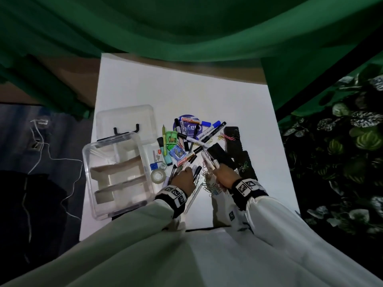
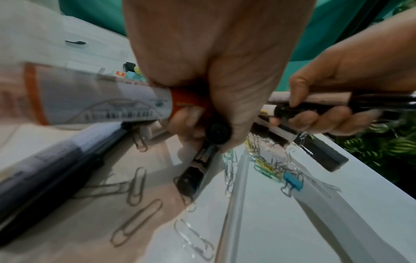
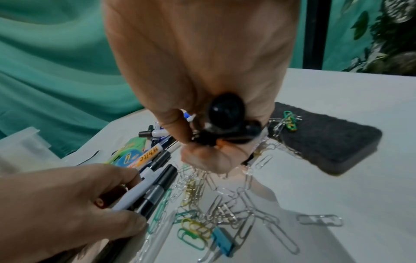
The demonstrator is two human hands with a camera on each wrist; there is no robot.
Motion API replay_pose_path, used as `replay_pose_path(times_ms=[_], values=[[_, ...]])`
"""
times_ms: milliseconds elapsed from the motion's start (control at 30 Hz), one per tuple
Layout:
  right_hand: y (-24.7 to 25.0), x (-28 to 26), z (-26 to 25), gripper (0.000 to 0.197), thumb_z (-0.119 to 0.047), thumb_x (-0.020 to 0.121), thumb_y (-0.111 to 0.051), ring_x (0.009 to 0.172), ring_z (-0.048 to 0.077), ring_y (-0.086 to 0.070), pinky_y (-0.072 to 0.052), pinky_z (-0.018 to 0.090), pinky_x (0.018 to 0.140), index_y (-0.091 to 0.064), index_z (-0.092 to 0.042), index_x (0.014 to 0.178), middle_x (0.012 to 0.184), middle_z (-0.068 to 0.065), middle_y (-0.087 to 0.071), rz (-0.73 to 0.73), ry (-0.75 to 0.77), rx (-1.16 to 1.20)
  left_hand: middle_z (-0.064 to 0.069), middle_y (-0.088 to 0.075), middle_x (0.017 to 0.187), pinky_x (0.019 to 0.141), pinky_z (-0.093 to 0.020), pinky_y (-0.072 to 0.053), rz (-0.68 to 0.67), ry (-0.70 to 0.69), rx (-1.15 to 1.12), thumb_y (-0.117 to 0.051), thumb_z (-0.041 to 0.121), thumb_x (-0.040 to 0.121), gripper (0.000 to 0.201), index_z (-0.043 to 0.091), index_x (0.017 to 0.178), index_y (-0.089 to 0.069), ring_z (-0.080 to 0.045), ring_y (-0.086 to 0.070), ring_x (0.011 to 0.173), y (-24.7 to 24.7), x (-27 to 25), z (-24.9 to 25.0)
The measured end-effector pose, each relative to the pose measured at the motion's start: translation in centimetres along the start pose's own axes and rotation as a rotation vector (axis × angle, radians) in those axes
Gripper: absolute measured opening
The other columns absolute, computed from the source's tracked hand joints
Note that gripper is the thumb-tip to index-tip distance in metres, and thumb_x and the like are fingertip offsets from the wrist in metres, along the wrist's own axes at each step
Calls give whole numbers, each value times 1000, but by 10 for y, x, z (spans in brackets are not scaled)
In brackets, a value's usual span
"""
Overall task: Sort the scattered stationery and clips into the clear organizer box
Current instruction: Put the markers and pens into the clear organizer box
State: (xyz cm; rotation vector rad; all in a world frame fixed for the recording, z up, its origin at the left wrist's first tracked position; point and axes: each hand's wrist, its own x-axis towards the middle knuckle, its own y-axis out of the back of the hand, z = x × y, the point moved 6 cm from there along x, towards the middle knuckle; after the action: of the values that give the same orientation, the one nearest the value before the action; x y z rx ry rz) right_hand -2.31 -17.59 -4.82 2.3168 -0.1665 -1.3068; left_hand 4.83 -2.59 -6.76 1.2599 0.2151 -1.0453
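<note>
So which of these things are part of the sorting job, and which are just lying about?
Part of the job:
- clear organizer box, open
- markers in the left hand and right hand
- paper clips
- tape roll
- green sharpener

Lying about:
- white cord
- green drape
- foliage

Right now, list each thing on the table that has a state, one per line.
Box: open, compartments look empty.
Lid: off, flat behind the box.
Left hand: grips several markers.
Right hand: grips a bundle of markers.
Paper clips: loose, tangled on the table.
Binder clip: among the paper clips.
Tape roll: flat beside the box.
</note>
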Motion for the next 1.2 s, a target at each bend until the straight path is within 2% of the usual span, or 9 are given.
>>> replay_pose_path(times_ms=[100, 200, 400, 567, 667, 767, 900, 1033, 1200], values=[[11, -12, 4, 17, -28, 99, -43, 47, 14, -43, -35, 27, 43, -46, -12, 96, 68, 4, -50, -29, 35, 100, -8, -51, 131, 92, -39, -38, -28, -27, -38, -46, 28, 92, 60, 18, 147, -25, -26, -52, 119, 6, 1, 4], [20, -20, 8, 27, -40, 97, -53, 43, 14, -38, -35, 23, 42, -50, -14, 94, 60, 1, -48, -114, 68, 196, -18, -53, 124, 89, -36, -43, -32, -114, -68, -44, 28, 96, 47, 5, 136, -35, -31, -54, 111, 28, -11, 11], [29, -22, -2, 18, -17, 98, -57, 51, 20, -61, -47, 25, 43, -54, -2, 106, 72, 13, -66, -255, 119, 477, -18, -61, 99, 66, -33, -40, 53, -137, -275, -40, 29, 101, 30, 6, 120, -42, -29, -59, 81, 100, -63, 10], [29, -18, -35, 22, -22, 98, -56, 55, 18, -62, -47, 25, 44, -57, -4, 111, 77, 11, -71, -281, 192, 446, -6, -60, 76, 51, -29, -44, 188, -158, -432, -41, 30, 101, 21, 10, 106, -41, -17, -55, 56, 175, -104, -18], [23, -19, -59, 18, -24, 98, -57, 54, 18, -61, -46, 26, 47, -59, -7, 105, 72, 7, -70, -263, 254, 393, -13, -66, 86, 64, -36, -47, 159, -119, -3, -41, 30, 100, 19, 12, 106, -43, -26, -64, 73, 202, -110, -59], [14, -23, -79, 9, -21, 99, -55, 56, 20, -60, -45, 31, 55, -59, -13, 100, 77, 11, -69, -272, 298, 339, -8, -67, 92, 75, -34, -47, -31, -1, 433, -36, 37, 100, 30, 13, 97, -53, -25, -62, 82, 197, -112, -105], [2, -23, -90, 22, -24, 99, -55, 56, 19, -60, -45, 25, 45, -59, -7, 111, 80, 11, -68, -301, 295, 264, -8, -68, 99, 77, -30, -45, -204, 25, 543, -35, 51, 98, 46, 14, 109, -60, -25, -64, 92, 175, -107, -131], [-10, -24, -97, 21, -24, 100, -53, 56, 18, -60, -41, 23, 41, -54, -10, 116, 79, 11, -66, -304, 295, 223, -10, -68, 105, 76, -33, -49, -167, 39, 584, -47, 37, 95, 33, 11, 110, -63, -29, -65, 96, 160, -91, -131], [-21, -36, -121, 16, -29, 99, -54, 50, 13, -55, -40, 22, 41, -59, -16, 108, 72, 3, -64, -285, 379, 57, -4, -67, 114, 82, -32, -53, -65, -44, 356, -58, 24, 88, 38, 22, 125, -56, -22, -65, 97, 152, -72, -123]])
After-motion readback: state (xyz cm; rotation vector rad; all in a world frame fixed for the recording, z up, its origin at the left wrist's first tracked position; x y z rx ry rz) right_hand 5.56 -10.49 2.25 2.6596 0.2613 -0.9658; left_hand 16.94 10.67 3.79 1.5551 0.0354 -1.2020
